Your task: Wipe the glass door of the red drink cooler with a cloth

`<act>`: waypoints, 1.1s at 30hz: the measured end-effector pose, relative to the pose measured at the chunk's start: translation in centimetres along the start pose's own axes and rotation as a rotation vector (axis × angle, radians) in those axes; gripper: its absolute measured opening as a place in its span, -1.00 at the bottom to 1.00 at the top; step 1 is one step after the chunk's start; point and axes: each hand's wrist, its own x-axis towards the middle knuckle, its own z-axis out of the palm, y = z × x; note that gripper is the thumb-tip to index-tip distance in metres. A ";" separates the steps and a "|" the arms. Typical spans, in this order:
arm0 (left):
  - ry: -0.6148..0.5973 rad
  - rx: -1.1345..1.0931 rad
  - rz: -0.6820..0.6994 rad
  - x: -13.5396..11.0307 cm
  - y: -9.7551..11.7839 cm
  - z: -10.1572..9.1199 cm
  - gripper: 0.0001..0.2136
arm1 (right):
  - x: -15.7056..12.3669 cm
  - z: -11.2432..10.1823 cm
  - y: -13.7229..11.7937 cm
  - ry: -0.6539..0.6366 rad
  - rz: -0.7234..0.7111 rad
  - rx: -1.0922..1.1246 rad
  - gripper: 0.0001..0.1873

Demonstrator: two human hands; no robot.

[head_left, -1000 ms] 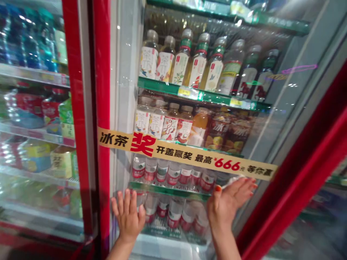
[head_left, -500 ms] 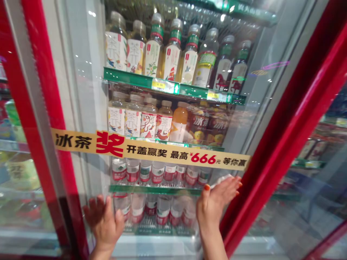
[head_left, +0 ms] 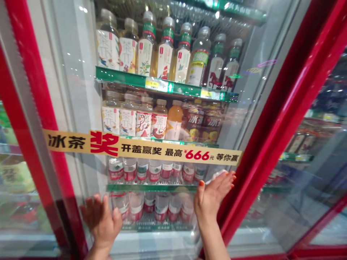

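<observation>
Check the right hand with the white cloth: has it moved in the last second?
Yes, slightly right: the right hand now sits nearer the right end of the long yellow banner and the red door frame.

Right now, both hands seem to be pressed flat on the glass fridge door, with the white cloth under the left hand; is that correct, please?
Not quite: the white cloth is under the right hand, just below the yellow banner, not under the left hand. The head view shows this; both hands are indeed pressed flat on the glass fridge door.
</observation>
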 end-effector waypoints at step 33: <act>-0.030 -0.030 -0.108 -0.9 0.0 0.5 -0.31 | -16.3 3.6 -6.7 -0.120 -0.096 0.159 0.01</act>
